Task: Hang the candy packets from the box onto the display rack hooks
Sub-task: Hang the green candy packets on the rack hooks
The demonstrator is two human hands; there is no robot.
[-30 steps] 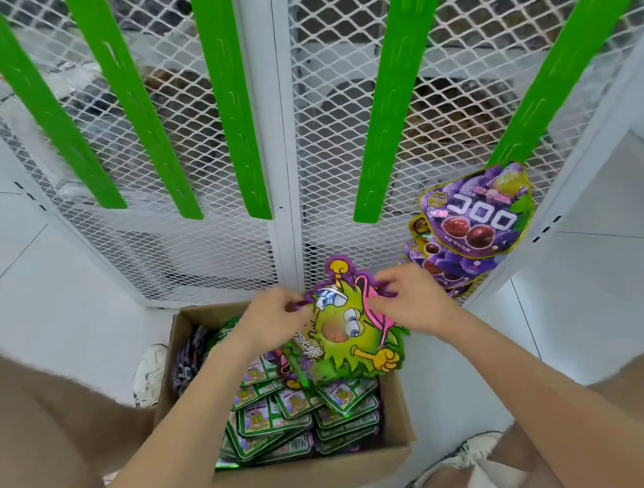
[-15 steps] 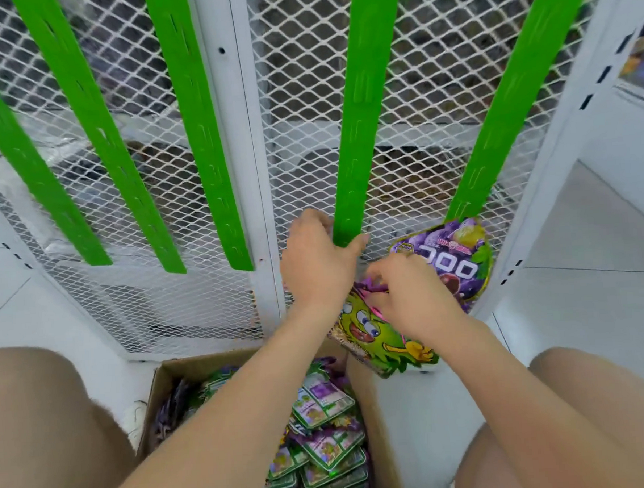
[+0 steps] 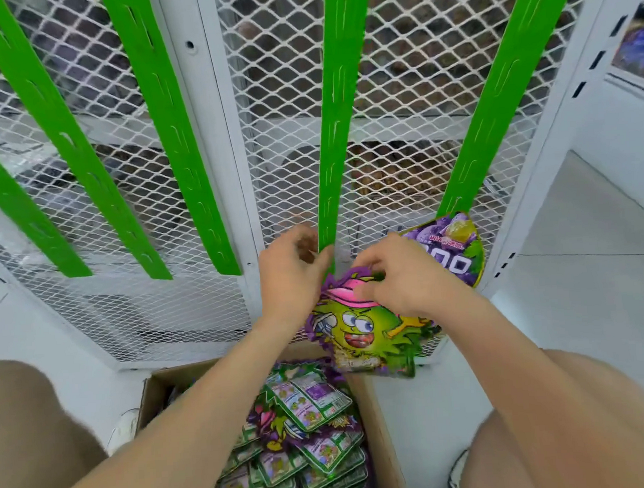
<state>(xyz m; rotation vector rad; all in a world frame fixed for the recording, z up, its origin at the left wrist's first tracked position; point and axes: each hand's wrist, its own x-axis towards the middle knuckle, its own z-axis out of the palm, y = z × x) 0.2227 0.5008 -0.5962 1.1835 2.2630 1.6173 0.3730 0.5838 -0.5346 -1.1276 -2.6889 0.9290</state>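
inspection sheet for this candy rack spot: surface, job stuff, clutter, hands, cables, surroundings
surface: white floor; the box stands on it.
job's things: cardboard box holds many candy packets; green monster packet is held up at the lower end of a green strip; purple grape packet hangs at the bottom of the next strip to the right.
clutter: nothing seen
hands: left hand grips the green strip's lower end; right hand pinches the top of the green monster packet.
cables: nothing seen
surroundings: white mesh rack carrying more green strips; white shoe beside the box.
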